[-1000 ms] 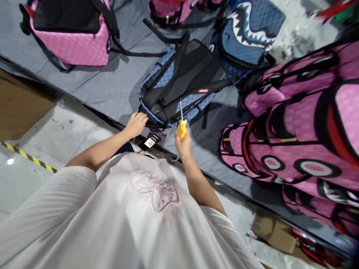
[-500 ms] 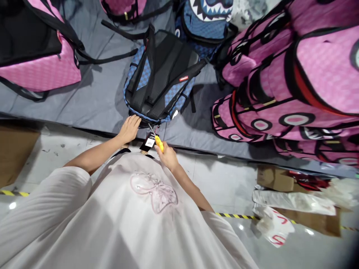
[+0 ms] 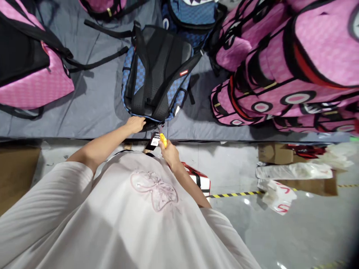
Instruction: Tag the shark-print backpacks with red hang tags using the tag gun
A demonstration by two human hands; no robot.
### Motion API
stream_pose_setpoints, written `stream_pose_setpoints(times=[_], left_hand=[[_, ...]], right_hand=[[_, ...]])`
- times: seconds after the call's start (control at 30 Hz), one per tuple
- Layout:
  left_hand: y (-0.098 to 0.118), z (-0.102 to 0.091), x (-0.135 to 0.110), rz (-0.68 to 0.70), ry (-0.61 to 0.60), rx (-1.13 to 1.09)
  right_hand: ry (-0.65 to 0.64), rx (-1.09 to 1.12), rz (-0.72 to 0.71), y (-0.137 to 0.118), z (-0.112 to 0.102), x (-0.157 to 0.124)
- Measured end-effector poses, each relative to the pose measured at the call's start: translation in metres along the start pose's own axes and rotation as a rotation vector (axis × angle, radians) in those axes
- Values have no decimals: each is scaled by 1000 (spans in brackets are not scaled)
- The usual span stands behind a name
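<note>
A blue checkered backpack (image 3: 157,71) lies with its black padded back up on a grey cloth-covered table (image 3: 95,108). My left hand (image 3: 135,123) is closed on the backpack's near bottom edge. A black and white hang tag (image 3: 155,141) dangles from that edge over the table's rim. My right hand (image 3: 169,152) is closed round a small yellow-handled tool (image 3: 163,140), held right beside the tag. The tool's tip is hidden by the tag and the bag.
Pink backpacks (image 3: 283,63) are piled at the right, another pink backpack (image 3: 30,71) lies at the left, and a blue shark-mouth backpack (image 3: 196,11) is at the back. Cardboard (image 3: 297,168) and plastic bags (image 3: 277,194) litter the floor at right. A red and white box (image 3: 200,181) stands near my right arm.
My right hand brought the yellow tool down from above the bag to the hang tag. My left hand stayed on the bag's edge. The view swung to the right.
</note>
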State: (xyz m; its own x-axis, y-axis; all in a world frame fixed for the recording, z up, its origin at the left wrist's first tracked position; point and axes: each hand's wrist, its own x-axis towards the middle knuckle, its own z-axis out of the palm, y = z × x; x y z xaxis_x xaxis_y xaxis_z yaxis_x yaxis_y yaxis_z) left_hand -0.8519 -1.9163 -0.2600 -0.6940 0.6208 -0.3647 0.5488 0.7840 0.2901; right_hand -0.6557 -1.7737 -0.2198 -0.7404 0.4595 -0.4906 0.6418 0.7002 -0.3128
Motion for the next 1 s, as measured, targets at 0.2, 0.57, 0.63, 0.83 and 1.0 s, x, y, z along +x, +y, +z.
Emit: stream_pose_setpoints(times=[0.2, 0.57, 0.63, 0.83, 1.0], left_hand=[[2, -10, 18, 46, -42, 61], [14, -35, -13, 137, -102, 176], [19, -40, -26, 189, 42, 171], [35, -32, -2, 366, 387, 297], [63, -49, 30, 247, 334, 205]], right_hand=[[5, 113, 43, -12, -4, -9], [-29, 154, 76, -26, 15, -16], [-22, 183, 85, -20, 15, -18], [-24, 334, -27, 13, 11, -30], [109, 599, -101, 63, 13, -39]])
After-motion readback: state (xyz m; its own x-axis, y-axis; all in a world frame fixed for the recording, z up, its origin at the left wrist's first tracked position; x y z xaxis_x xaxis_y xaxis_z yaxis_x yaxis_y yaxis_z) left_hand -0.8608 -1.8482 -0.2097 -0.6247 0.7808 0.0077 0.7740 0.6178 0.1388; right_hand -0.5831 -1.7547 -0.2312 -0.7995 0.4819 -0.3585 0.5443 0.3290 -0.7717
